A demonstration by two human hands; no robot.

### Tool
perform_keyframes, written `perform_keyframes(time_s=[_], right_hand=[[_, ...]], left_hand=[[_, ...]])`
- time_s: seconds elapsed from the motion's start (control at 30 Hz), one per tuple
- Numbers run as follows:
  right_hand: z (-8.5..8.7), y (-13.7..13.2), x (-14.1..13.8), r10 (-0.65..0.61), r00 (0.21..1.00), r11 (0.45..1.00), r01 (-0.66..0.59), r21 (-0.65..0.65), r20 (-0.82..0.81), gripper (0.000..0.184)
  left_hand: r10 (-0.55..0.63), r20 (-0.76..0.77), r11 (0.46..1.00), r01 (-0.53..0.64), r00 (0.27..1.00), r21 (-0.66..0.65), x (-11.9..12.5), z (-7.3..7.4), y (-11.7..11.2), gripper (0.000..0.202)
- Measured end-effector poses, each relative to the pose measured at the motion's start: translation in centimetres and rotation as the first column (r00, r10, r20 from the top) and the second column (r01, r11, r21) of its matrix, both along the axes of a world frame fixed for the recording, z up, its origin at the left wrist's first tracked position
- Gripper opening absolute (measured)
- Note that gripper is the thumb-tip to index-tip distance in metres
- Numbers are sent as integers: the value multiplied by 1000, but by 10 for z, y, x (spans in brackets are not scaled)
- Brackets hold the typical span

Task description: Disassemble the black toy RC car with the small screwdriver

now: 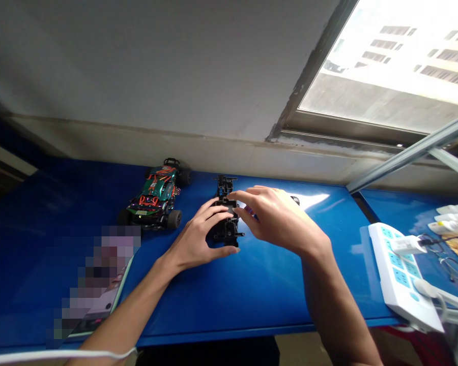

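A black toy car chassis (226,184) lies lengthwise on the blue table in front of me. My left hand (198,234) grips it from the left, fingers across its middle and thumb by its near end. Over its right side, my right hand (278,218) has its thumb and index finger closed together at the centre bay. Whatever sits between those fingertips is too small to make out. Partly hidden behind the right hand are a small reddish-purple item (249,210) and a black rounded part (295,200).
A green and orange toy car (156,190) stands left of the chassis. Nearer me lies a tablet or phone (114,290), partly blurred out. At right are a white power strip (397,269) with plugs, cables and a metal frame bar (412,152). A wall and window (385,71) border the table (267,295).
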State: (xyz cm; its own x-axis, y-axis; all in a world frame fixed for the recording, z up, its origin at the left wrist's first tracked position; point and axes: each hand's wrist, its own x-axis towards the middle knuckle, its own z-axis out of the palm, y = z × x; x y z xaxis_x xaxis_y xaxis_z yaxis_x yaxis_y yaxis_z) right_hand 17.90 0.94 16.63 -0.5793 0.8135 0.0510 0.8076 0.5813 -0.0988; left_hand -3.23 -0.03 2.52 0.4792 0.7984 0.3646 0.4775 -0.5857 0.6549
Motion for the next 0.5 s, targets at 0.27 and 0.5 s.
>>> perform_keyframes(time_s=[0.27, 0.5], right_hand=[[-1, 2, -3, -21, 997, 1000, 20, 7, 76, 32], [-1, 2, -3, -89, 992, 996, 90, -2, 90, 45]], left_hand=[[2, -6, 1000, -2, 1000, -12, 0, 0, 0, 72], [-2, 10, 1000, 2, 1000, -5, 0, -1, 1, 71]])
